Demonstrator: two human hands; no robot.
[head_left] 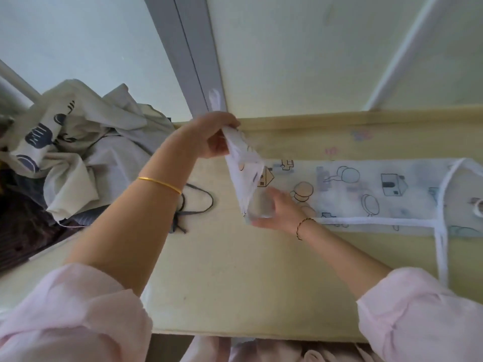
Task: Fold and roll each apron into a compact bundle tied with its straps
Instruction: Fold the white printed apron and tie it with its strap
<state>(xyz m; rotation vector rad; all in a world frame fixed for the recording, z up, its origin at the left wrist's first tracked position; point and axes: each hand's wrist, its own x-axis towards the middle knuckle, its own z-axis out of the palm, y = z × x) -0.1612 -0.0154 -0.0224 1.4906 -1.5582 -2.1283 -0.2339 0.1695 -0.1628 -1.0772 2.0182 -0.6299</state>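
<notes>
A translucent white apron [371, 194] printed with houses and trees lies folded into a long strip across the pale wooden table [235, 278]. Its white straps [441, 246] trail off the right end toward the front edge. My left hand [211, 137] pinches the far corner of the strip's left end and lifts it off the table. My right hand [277, 207] grips the near corner of that same lifted end, fingers curled under the fabric.
A heap of beige and grey aprons [78, 152] with dark prints lies at the table's left end. A dark cord [193, 207] from it loops over the tabletop under my left forearm. A raised wooden ledge [339, 121] and wall bound the far side.
</notes>
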